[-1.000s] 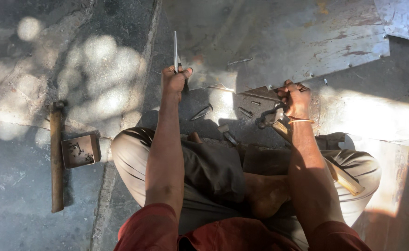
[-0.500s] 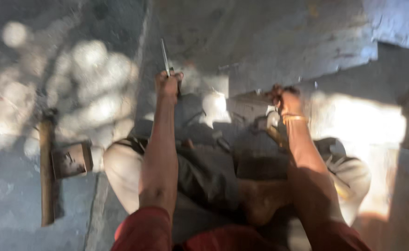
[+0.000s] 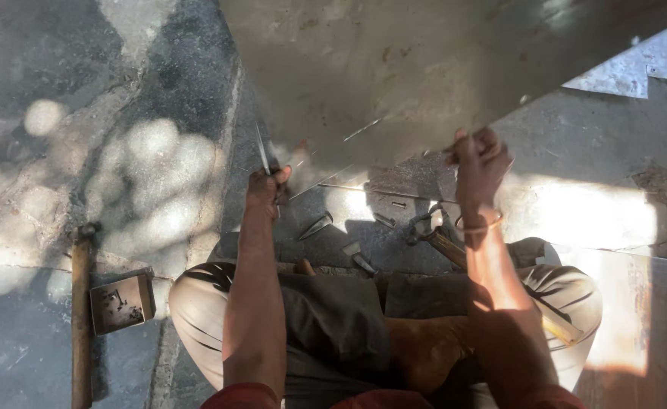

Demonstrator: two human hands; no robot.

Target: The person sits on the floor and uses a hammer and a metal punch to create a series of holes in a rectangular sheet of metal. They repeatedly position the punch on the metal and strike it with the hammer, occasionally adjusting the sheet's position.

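Note:
A large grey metal sheet (image 3: 424, 68) fills the upper middle of the view, its near edge tilted up off the ground. My left hand (image 3: 269, 191) is closed at the sheet's near left corner, and a thin bright metal strip (image 3: 261, 150) sticks up from the fist. My right hand (image 3: 481, 163) grips the sheet's near edge further right, fingers curled over it. Below the raised edge, between my hands, lie metal snips (image 3: 424, 227) and a few small chisels (image 3: 318, 225). I sit cross-legged on the ground.
A long-handled hammer (image 3: 82, 318) lies on the concrete at the left, next to a small open metal box (image 3: 121, 303). Another piece of cut sheet metal (image 3: 637, 68) lies at the upper right. A flat sheet (image 3: 652, 318) covers the ground at the right.
My right hand has left the tools on the ground and taken the sheet's edge. The sheet's near edge has come up and toward me. My left hand stayed at its corner.

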